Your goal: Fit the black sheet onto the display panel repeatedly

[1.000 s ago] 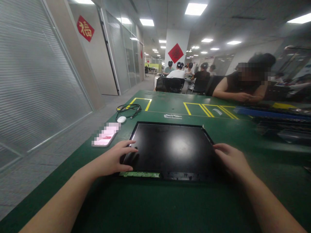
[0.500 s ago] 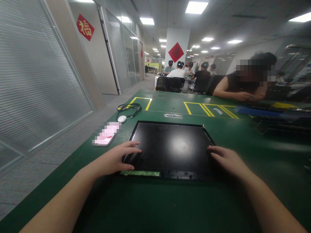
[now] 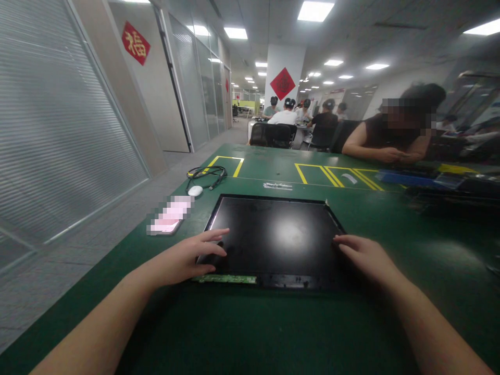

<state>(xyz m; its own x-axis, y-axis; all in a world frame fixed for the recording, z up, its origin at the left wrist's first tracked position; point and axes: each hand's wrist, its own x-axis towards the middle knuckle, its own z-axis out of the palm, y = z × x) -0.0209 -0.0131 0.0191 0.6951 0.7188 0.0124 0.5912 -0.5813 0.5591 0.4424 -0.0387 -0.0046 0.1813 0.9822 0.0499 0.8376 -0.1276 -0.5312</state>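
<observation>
Fingers [image 3: 213, 245] of the left hand [image 3: 187, 258] lie spread and flat on the near left corner of the black screen panel [image 3: 273, 237], grasping nothing. Those of the right hand [image 3: 365, 258] rest loosely open on its near right edge. The panel lies flat on the green table [image 3: 250, 333], a circuit strip [image 3: 224, 279] along its near edge. Left of it sits a phone [image 3: 167, 219]; farther off, a white mouse [image 3: 195, 191] and coiled cable [image 3: 207, 174].

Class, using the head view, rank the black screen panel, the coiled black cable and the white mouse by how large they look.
1. Black screen panel, by far the largest.
2. Coiled black cable.
3. White mouse, smallest.
The cable and mouse lie farther from the camera, so they look smaller than they are.
</observation>
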